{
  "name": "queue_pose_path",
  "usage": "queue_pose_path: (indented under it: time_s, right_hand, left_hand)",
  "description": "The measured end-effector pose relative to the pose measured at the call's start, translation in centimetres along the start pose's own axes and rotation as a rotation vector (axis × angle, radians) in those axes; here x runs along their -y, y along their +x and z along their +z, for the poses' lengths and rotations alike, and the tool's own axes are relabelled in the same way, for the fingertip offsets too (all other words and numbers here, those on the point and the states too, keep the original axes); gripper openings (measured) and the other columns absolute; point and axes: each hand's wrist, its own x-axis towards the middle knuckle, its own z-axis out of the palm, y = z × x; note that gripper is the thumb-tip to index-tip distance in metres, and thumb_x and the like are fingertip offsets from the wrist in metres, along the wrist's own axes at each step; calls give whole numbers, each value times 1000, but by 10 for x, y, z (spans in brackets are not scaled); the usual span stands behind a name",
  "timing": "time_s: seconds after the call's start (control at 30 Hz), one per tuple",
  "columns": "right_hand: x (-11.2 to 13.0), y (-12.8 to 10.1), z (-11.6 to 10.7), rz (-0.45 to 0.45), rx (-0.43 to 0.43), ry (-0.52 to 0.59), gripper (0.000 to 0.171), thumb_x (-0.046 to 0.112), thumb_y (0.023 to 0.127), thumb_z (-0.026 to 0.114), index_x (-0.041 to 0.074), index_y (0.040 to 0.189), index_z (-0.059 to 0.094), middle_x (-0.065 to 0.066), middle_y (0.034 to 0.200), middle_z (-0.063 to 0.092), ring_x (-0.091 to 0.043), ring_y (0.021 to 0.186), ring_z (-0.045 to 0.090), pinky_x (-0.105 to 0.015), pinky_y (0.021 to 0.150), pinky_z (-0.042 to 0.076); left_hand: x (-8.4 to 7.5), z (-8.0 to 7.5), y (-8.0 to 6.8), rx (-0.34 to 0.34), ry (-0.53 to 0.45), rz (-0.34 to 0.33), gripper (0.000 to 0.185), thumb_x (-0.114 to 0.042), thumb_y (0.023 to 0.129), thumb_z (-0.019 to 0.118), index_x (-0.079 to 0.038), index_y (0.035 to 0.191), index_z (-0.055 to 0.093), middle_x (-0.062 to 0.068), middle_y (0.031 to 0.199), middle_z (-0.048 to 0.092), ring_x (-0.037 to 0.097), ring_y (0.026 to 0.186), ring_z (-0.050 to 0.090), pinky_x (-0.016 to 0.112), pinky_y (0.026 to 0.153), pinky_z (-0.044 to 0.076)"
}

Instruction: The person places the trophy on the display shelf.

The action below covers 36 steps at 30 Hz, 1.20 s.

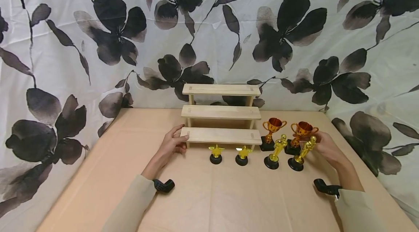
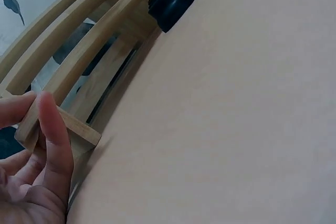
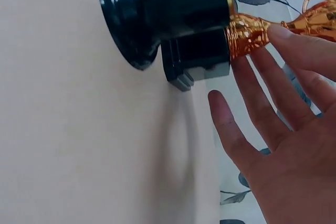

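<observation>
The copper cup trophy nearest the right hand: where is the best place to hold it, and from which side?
Probably grip the copper cup trophy at its narrow stem, from its right, where the right hand already touches it. The figure trophy stands in front, another cup to its left.

White backdrop [image 1: 216,24] with black flowers, peach table [image 1: 229,195], pale wood shelf [image 1: 220,112], gold trophies [image 1: 272,152] on black bases

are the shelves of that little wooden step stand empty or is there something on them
Empty. All three steps of the wooden stand are bare; the six trophies stand on the table in front and right of it.
</observation>
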Motion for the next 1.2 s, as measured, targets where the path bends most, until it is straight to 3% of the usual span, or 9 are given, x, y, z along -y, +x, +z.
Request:
queue_pose_path:
  time_s: [0.2, 0.47, 0.67, 0.77, 1.2]
  right_hand:
    - [0, 3, 9, -35, 9, 24, 39, 11, 99, 69, -10, 130, 59, 17, 110, 75, 2, 99, 67, -12, 85, 48]
    - [3, 8, 14, -79, 39, 61, 33, 10, 101, 66, -3, 131, 61, 3, 114, 78, -4, 101, 73, -14, 86, 53]
    - [3, 7, 13, -62, 23, 50, 35, 12, 102, 65, -9, 130, 61, 8, 112, 78, 0, 100, 70, -13, 84, 51]
    - [2, 7, 12, -68, 15, 40, 33, 11, 102, 66, -5, 130, 62, 7, 112, 78, 1, 100, 71, -13, 84, 52]
    - [0, 9, 9, -14, -10, -28, 41, 20, 104, 64, -10, 131, 61, 11, 112, 77, 6, 100, 67, -13, 85, 48]
  left_hand:
    - [1, -3, -4, 26, 13, 22, 78, -11, 95, 72, -8, 161, 31, 2, 79, 63, 9, 57, 57, 22, 50, 53]
    - [3, -5, -3, 78, -5, 44, 87, -6, 91, 76, -9, 162, 26, 1, 84, 66, 10, 57, 57, 21, 51, 52]
    - [1, -6, -1, 117, -14, 71, 91, -2, 88, 77, -9, 162, 25, 1, 86, 69, 11, 57, 56, 21, 51, 50]
    - [1, -6, 1, 134, -20, 81, 91, 0, 88, 76, -8, 162, 25, 1, 87, 70, 10, 59, 56, 20, 52, 50]
    - [6, -6, 1, 126, -34, 82, 91, 1, 86, 79, -7, 161, 27, 1, 92, 72, 11, 62, 57, 19, 52, 51]
